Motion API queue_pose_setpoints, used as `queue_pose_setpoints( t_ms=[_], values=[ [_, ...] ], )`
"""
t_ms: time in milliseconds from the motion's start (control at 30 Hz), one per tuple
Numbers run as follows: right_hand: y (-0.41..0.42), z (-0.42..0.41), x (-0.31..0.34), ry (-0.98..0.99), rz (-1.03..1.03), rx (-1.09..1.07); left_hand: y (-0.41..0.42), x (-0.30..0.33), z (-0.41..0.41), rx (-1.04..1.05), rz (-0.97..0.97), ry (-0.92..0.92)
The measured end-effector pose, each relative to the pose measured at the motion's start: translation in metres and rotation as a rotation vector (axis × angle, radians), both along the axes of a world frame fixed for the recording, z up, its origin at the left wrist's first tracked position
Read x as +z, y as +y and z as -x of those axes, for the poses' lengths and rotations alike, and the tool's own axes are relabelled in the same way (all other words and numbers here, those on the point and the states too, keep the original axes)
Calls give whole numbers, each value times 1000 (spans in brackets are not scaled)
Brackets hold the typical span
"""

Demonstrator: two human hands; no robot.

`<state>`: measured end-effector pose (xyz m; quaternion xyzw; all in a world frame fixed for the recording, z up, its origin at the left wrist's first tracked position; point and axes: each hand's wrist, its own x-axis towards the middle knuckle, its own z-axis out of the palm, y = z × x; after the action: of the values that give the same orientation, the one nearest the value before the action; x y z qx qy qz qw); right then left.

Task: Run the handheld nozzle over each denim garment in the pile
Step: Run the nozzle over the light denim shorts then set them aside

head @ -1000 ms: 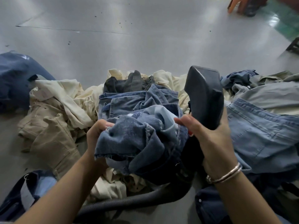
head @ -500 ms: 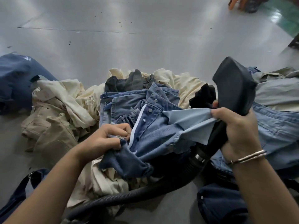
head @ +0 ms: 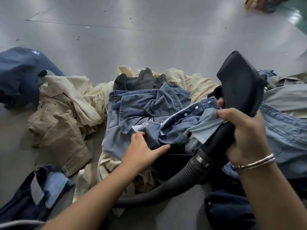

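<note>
From the head camera, the right hand (head: 244, 135) is wrapped around the neck of a black handheld nozzle (head: 240, 87), whose broad head tilts up and away from the person, raised above the clothes; the same hand's thumb and fingers also pinch a pale blue corner of a snap-front denim garment (head: 187, 123) against the nozzle's neck. A silver bangle (head: 255, 162) circles that wrist. A ribbed grey hose (head: 166, 188) leaves the base of the nozzle through a metal collar and curves down and left across the floor (head: 149, 39). The left hand (head: 142, 150) lies on the lower left edge of the same garment with fingers mostly straight and the thumb stretched along the cloth, pressing rather than gripping. The garment drapes between the two hands over a pile of blue denim (head: 137, 105) at the centre. Cream and tan clothes (head: 66, 113) spread to the left of the pile, touching it, with a dark grey piece (head: 137, 80) behind. More light denim (head: 287, 130) lies at the right under the right forearm, and navy garments sit at far left (head: 18, 72) and lower left (head: 29, 196).
</note>
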<state>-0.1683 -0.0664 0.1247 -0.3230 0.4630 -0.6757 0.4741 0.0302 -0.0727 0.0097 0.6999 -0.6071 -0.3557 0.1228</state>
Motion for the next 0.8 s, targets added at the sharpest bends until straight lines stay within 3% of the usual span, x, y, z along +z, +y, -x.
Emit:
queue_pose_setpoints(
  t_ms=[167,200,367,467,533,600,700,800],
  values=[
    [5,9,3,16,-19,39,-15,-11,0,147,-77,33],
    [4,14,4,13,-23,29,-18,-9,1,163,-63,117],
    [-14,51,-2,140,-161,-228,-21,25,-3,381,-250,1176],
    [-25,69,-14,330,-314,-373,-15,48,-11,297,-271,1522],
    [-27,74,-18,436,-352,-396,-15,61,-15,271,-237,1577],
    [-22,68,-16,468,-318,-378,-17,71,-18,300,-237,1485],
    [-5,46,-5,456,-151,-292,-16,77,-18,391,-343,1347],
    [11,19,2,397,6,-95,-7,75,-11,418,-398,1333]
  ],
)
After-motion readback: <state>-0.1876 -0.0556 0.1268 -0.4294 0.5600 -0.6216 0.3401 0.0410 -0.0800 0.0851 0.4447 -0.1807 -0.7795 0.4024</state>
